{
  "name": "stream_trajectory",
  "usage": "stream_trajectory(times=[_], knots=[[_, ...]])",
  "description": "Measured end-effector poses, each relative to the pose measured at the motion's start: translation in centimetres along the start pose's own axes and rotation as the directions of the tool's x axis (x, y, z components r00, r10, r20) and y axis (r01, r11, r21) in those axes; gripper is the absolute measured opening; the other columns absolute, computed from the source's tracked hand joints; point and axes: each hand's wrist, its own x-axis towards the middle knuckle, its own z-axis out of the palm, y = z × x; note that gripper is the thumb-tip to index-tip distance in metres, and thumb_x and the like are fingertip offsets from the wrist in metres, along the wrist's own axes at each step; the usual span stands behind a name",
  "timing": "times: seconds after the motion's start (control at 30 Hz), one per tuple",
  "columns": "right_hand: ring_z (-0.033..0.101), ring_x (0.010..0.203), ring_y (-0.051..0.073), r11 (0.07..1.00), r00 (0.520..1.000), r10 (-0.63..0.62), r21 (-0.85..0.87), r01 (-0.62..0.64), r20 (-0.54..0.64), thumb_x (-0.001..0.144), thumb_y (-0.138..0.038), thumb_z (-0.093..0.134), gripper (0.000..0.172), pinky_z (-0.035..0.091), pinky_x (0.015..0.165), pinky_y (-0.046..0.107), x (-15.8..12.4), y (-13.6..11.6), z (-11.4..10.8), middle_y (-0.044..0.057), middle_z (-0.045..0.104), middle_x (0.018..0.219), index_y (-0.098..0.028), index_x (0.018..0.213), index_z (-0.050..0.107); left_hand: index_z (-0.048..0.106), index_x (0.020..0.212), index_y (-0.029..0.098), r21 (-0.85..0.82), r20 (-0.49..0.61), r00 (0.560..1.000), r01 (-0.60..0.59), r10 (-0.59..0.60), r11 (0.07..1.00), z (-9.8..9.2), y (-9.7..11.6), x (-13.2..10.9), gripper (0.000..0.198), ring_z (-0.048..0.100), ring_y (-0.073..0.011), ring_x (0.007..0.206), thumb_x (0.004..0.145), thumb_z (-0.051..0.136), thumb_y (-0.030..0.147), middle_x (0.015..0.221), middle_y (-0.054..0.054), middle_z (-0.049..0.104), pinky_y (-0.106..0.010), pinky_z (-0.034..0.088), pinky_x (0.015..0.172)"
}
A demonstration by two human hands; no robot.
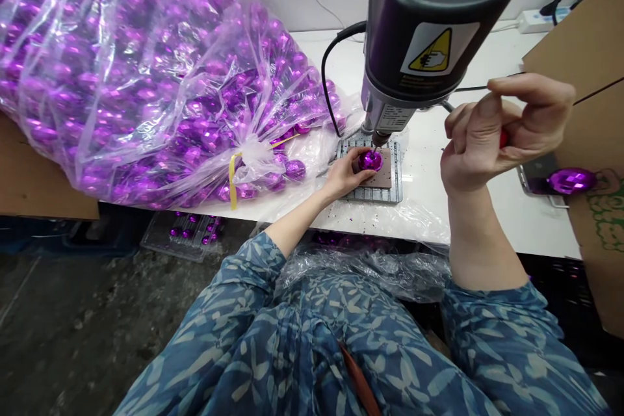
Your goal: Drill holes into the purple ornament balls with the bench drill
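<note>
My left hand (347, 174) has its thumb and fingers closed round a shiny purple faceted ball (370, 160). The ball rests on a brown square board (385, 179) on the grey slotted metal base (397, 194) of a bench drill press (433, 19). Straight above, the drill bit (375, 148) meets or nearly meets the ball's top; I cannot tell whether it has gone in. Raised at the right of the press, my right hand (502, 130) is curled round the feed handle, of which a bit of red shows between the fingers. Most of that handle is hidden.
A big clear bag (170, 91) full of purple balls covers the table's left side, tied with a yellow strip (233, 182). At right are another purple ball (571, 180), a cardboard box (585, 45) and a power strip (541, 18). Clear plastic film (419, 221) lies along the front edge.
</note>
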Motion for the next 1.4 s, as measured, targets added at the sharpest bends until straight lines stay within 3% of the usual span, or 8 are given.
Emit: stream_trajectory(times=[0.2,0.57,0.7,0.83,0.97,1.1,1.27,1.4], knots=[[0.027,0.034,0.007,0.999,0.998,-0.053,0.002,0.053,-0.031,0.092,-0.058,0.071,0.032,0.025,0.041,0.027,-0.9,1.7,-0.5,-0.008,0.025,0.050,-0.027,0.092,0.064,0.063,0.141,0.025,-0.003,-0.014,1.000,0.008,-0.008,1.000,0.1,-0.1,0.0,0.059,0.075,-0.0299,0.120,0.088,0.087,0.035,0.132,-0.010,0.077,-0.049,0.062,0.107],[0.029,0.036,0.006,0.989,0.987,-0.144,-0.036,0.141,-0.075,0.092,-0.058,0.069,0.031,0.028,0.041,0.029,-2.1,4.0,-1.7,-0.006,0.042,0.060,-0.028,0.089,0.061,0.063,0.142,0.024,0.004,-0.011,1.000,0.010,-0.010,1.000,0.1,0.2,-0.1,0.059,0.076,-0.0275,0.113,0.089,0.087,0.034,0.132,-0.010,0.076,-0.046,0.064,0.102],[0.025,0.035,0.006,0.981,0.981,-0.195,-0.013,0.195,-0.008,0.092,-0.059,0.068,0.030,0.027,0.042,0.027,-2.6,4.5,-1.9,-0.007,0.030,0.052,-0.030,0.088,0.063,0.063,0.142,0.024,-0.002,-0.007,1.000,0.024,-0.024,1.000,0.0,0.3,-0.1,0.059,0.076,-0.0272,0.112,0.089,0.087,0.035,0.133,-0.010,0.076,-0.046,0.064,0.101],[0.025,0.034,0.003,0.996,0.996,-0.087,0.025,0.087,-0.018,0.093,-0.059,0.069,0.033,0.026,0.039,0.023,-0.9,2.3,-0.6,-0.008,0.031,0.052,-0.027,0.089,0.064,0.064,0.140,0.025,-0.032,-0.014,1.000,0.002,-0.003,0.999,0.0,0.0,-0.2,0.058,0.075,-0.0275,0.115,0.088,0.088,0.033,0.135,-0.011,0.075,-0.049,0.064,0.103],[0.043,0.044,-0.003,0.999,0.998,0.045,0.013,-0.046,0.044,0.093,-0.042,0.075,0.020,0.028,0.038,0.018,3.5,-0.3,1.4,-0.005,0.069,0.099,-0.023,0.096,0.071,0.065,0.139,0.026,-0.065,-0.024,1.000,0.010,-0.012,0.998,0.2,-0.2,-0.2,0.057,0.076,-0.0259,0.111,0.088,0.088,0.032,0.132,-0.011,0.076,-0.049,0.065,0.101],[0.039,0.041,-0.001,0.966,0.958,0.256,0.002,-0.258,0.127,0.089,-0.024,0.074,0.008,0.024,0.035,0.018,6.8,-0.5,2.4,-0.007,0.066,0.084,-0.020,0.089,0.067,0.067,0.134,0.023,-0.088,-0.109,0.993,0.027,-0.037,0.996,0.6,0.2,-0.6,0.056,0.076,-0.0235,0.108,0.084,0.092,0.031,0.133,-0.010,0.076,-0.043,0.065,0.098],[0.031,0.037,-0.001,0.947,0.939,0.314,0.024,-0.320,0.138,0.090,-0.006,0.061,0.013,0.018,0.033,0.017,7.5,-0.2,3.1,-0.008,0.050,0.065,-0.018,0.085,0.062,0.068,0.135,0.026,0.048,-0.261,0.960,-0.097,0.107,0.994,0.3,1.2,-5.0,0.048,0.075,-0.0224,0.109,0.095,0.080,0.050,0.130,-0.010,0.076,-0.041,0.064,0.095],[0.032,0.038,0.000,0.938,0.934,0.331,0.064,-0.341,0.132,0.087,-0.003,0.060,0.016,0.016,0.032,0.019,7.4,-0.9,3.4,-0.007,0.049,0.063,-0.018,0.081,0.061,0.073,0.131,0.026,0.174,0.012,0.878,-0.472,0.478,0.864,-0.2,0.0,-12.9,0.052,0.076,-0.0215,0.097,0.100,0.065,0.067,0.109,-0.009,0.078,-0.036,0.065,0.084]])
